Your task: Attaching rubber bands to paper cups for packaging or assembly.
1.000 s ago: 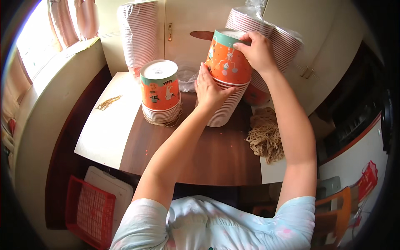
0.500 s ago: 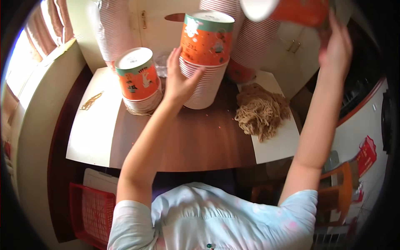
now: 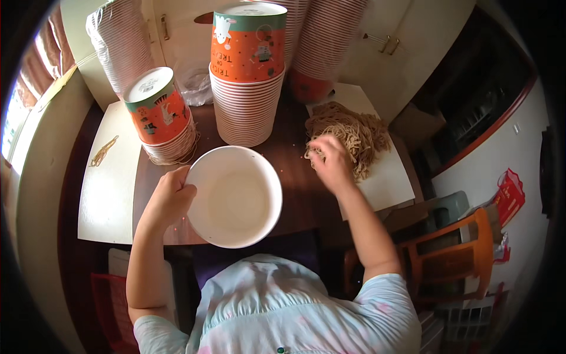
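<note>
In the head view, the left hand (image 3: 168, 200) grips a round, smooth white bucket (image 3: 234, 197) by its rim at the centre of the frame, thumb hooked over the inside wall. Its open mouth faces the camera, and its lower rim overlaps the table's front edge. The right hand (image 3: 331, 159), right of centre, has loosely curled fingers at the near left side of a shaggy heap of tan cord (image 3: 359, 133); whether they pinch any strands, I cannot tell.

A ribbed stack of nested buckets (image 3: 247, 88) stands upside down at upper centre, its top one orange and green. A shorter stack (image 3: 154, 112), wound with cord low down, sits to its left.

The table (image 3: 300, 200) has a dark wood-grain middle between smooth white side panels. Wood grain shows between bucket and heap; the left panel, holding a thin cord bundle (image 3: 104, 151), runs bare toward its front edge.
</note>
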Available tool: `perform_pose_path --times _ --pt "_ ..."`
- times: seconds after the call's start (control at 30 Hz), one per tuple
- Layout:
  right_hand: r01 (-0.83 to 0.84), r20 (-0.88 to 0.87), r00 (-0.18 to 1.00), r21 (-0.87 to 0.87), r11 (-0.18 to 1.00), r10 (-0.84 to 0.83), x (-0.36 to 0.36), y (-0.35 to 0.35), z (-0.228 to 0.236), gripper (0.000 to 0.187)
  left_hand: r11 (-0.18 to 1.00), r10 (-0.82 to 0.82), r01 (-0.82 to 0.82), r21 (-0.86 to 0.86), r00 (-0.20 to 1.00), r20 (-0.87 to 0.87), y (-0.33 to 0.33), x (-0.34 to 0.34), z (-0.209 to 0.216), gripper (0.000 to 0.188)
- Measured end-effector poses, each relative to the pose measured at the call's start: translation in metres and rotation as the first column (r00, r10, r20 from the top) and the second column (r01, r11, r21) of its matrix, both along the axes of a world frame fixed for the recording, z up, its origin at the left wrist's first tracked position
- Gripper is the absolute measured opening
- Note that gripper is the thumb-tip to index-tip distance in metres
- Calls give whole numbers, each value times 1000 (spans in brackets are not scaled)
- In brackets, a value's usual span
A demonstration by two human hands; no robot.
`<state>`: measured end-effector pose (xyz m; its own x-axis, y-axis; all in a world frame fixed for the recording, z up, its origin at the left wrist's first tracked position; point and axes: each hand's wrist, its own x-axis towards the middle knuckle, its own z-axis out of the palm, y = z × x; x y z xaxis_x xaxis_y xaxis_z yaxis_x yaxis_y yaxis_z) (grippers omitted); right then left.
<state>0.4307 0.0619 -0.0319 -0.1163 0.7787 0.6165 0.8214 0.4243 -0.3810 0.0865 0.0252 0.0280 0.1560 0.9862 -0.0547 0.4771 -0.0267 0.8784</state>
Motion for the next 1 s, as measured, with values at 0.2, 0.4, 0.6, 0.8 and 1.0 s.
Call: perform_pose_path --times 0.2,0.4,0.6,0.8,1.0 --pt "86 800 594 46 995 -88 41 72 18 10 999 37 -36 13 992 -122 -1 5 -6 17" --pt "-226 -197 966 -319 920 169 33 97 85 11 990 -9 -22 -137 976 -219 -3 5 2 29" --pt "-603 -553 744 -314 733 375 -32 69 188 11 928 116 -102 358 993 -17 -3 5 16 35" --pt "-714 -553 685 -380 588 474 -85 29 189 9 978 -205 178 112 688 696 5 19 39 43" --pt "-757 -632 636 -402 515 443 -99 11 163 8 901 -73 416 -127 432 899 -1 7 25 38"
